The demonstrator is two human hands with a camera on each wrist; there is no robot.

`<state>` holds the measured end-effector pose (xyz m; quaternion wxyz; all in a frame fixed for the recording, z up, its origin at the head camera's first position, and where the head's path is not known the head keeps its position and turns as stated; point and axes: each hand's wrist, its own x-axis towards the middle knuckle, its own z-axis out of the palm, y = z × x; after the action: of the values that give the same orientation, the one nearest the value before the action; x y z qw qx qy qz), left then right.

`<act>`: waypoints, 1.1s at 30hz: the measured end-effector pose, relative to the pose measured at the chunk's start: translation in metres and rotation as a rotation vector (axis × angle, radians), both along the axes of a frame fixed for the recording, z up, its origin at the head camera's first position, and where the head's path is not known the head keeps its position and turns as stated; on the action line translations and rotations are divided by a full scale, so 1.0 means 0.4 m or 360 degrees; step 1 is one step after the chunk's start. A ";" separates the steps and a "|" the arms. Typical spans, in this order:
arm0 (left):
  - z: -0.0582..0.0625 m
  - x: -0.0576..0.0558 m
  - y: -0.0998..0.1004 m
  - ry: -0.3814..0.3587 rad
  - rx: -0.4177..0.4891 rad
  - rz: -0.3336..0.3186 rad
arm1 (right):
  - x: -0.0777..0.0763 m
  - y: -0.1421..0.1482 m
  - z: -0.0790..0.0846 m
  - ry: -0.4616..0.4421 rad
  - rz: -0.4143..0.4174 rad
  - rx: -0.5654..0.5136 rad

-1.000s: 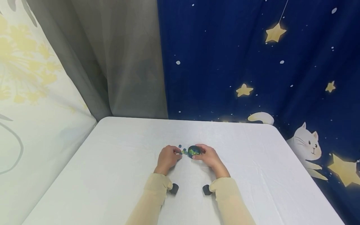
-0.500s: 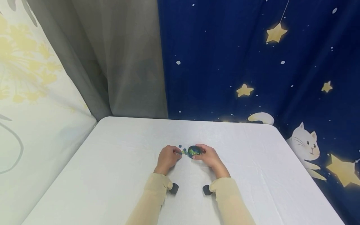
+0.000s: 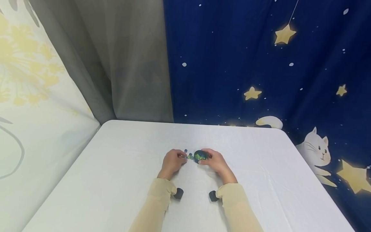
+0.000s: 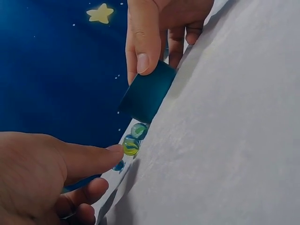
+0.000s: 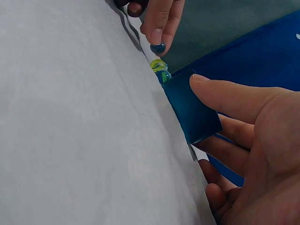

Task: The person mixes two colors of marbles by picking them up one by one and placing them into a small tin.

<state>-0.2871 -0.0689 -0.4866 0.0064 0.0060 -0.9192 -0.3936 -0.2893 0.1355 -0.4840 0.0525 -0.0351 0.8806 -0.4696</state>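
My left hand (image 3: pixel 173 161) pinches a dark blue glass marble (image 5: pixel 158 48) between thumb and fingertips. In front of it, several loose marbles lie close together, among them a yellow-green swirled marble (image 4: pixel 131 146) and a clear one with a green swirl (image 4: pixel 138 131). A small teal cup (image 3: pixel 200 156) stands upright just right of them, with blue and green marbles showing inside. The right hand (image 3: pixel 215 162) grips this cup from its right side, thumb on the near wall and fingers curled round behind. From the side views, the cup wall (image 5: pixel 192 110) hides its contents.
A white cloth covers the table (image 3: pixel 116 180). One more blue marble (image 3: pixel 185 150) lies a little beyond the others. Black wrist devices (image 3: pixel 178 193) sit at both sleeve cuffs. Behind the table hang a grey curtain (image 3: pixel 139 64) and a blue star-patterned curtain (image 3: pixel 217 80).
My left hand has shifted very slightly left. The right hand and the cup have stayed in place.
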 end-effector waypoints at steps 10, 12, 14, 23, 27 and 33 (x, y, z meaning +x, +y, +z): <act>0.009 -0.005 -0.001 0.0006 0.0089 0.0008 | -0.001 0.002 -0.002 0.0013 -0.0006 0.0007; 0.007 -0.008 -0.001 0.0011 0.0107 0.0014 | -0.001 0.002 -0.003 0.0016 -0.0008 0.0007; 0.007 -0.010 -0.001 0.0028 0.0124 0.0015 | -0.001 0.002 -0.004 0.0015 -0.0009 0.0003; 0.012 -0.011 -0.002 0.0171 0.0243 -0.0033 | -0.001 0.001 -0.006 0.0004 -0.0014 -0.0011; 0.016 -0.009 -0.001 0.0199 0.0296 -0.0061 | -0.001 0.001 -0.006 0.0000 -0.0013 -0.0005; 0.019 -0.009 0.000 0.0270 0.0355 -0.0069 | -0.003 0.000 -0.006 0.0011 -0.0008 -0.0016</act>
<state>-0.2907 -0.0687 -0.4790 0.0749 -0.0465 -0.8659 -0.4924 -0.2905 0.1356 -0.4863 0.0480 -0.0348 0.8785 -0.4741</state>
